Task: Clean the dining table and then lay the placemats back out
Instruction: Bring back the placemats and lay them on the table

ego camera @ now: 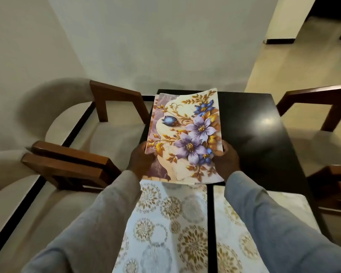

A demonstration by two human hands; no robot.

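Both hands held a glossy rectangular placemat printed with purple and blue flowers over the dark bench. The left hand gripped its left edge, the right hand its right edge. Its long axis ran away from the person toward the bench's far edge, apparently lifted clear. Two pale gold-medallion placemats lay at the near edge; wooden armchairs flanked both sides.

The floral placemat shows purple and blue flowers with gold leaves on cream. Two placemats beneath carry gold and grey medallions on white. The counter is glossy black; sleeves grey.
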